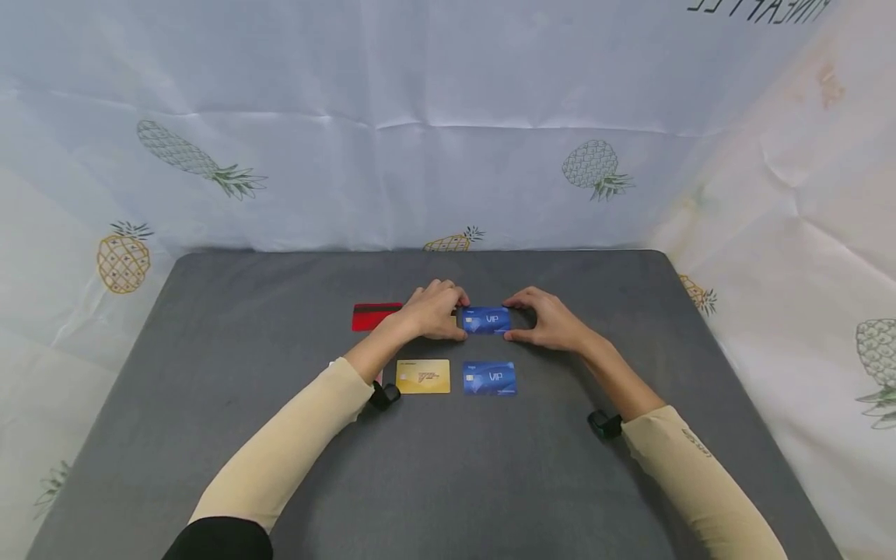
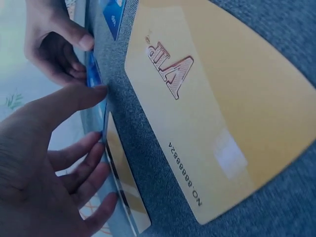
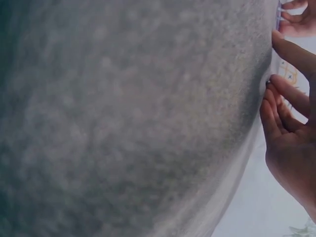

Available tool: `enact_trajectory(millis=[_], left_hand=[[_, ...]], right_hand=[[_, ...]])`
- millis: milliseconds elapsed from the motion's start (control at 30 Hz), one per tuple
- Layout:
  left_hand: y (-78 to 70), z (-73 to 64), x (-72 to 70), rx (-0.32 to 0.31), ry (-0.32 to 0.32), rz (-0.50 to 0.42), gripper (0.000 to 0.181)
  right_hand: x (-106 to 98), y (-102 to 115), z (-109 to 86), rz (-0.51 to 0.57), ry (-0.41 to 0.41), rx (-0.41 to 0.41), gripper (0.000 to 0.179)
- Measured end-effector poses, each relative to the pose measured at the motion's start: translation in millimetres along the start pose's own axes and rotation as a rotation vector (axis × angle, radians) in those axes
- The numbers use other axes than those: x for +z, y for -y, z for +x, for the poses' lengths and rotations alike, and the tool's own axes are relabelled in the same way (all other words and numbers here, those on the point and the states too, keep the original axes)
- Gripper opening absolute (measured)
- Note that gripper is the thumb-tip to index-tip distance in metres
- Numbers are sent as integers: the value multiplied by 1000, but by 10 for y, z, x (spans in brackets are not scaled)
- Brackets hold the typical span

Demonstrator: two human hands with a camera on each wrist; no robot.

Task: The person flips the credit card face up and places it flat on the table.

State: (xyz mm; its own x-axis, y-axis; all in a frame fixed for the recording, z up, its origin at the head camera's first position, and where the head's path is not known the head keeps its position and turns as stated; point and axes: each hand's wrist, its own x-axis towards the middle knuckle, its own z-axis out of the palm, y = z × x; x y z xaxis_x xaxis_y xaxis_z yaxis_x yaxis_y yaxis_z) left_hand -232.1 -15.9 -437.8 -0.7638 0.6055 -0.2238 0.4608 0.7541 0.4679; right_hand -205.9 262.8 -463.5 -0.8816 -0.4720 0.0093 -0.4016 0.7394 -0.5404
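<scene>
A blue VIP card (image 1: 486,320) lies in the far row on the table, between both hands. My left hand (image 1: 428,313) holds its left corners with thumb and fingertips. From the other side, my right hand (image 1: 549,320) has thumb and forefinger at the right corners. Under the left hand is a gold card with a dark stripe (image 2: 123,173), mostly covered in the head view. A red card with a black stripe (image 1: 374,317) lies left of that hand. Nearer to me lie a yellow card (image 1: 423,376) and a second blue VIP card (image 1: 489,379).
A pale-edged card (image 1: 380,378) shows slightly beside the left wrist, the sleeve hiding most of it. The table (image 1: 532,467) has a dark grey cloth. Behind it hangs a white curtain (image 1: 392,179) with pineapple prints. Each wrist wears a black strap.
</scene>
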Motion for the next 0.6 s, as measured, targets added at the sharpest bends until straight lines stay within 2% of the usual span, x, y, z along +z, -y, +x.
enact_trajectory(millis=[133, 300, 433, 600], left_hand=[[58, -36, -54, 41, 21, -70, 62], [194, -173, -129, 98, 18, -153, 65], [299, -329, -200, 60, 0, -132, 65], [430, -482, -273, -18, -31, -28, 65]], right_hand=[[-22, 22, 14, 0, 11, 4, 58], [-53, 54, 52, -12, 31, 6, 55], [-57, 111, 81, -22, 35, 4, 55], [-30, 243, 161, -40, 37, -11, 57]])
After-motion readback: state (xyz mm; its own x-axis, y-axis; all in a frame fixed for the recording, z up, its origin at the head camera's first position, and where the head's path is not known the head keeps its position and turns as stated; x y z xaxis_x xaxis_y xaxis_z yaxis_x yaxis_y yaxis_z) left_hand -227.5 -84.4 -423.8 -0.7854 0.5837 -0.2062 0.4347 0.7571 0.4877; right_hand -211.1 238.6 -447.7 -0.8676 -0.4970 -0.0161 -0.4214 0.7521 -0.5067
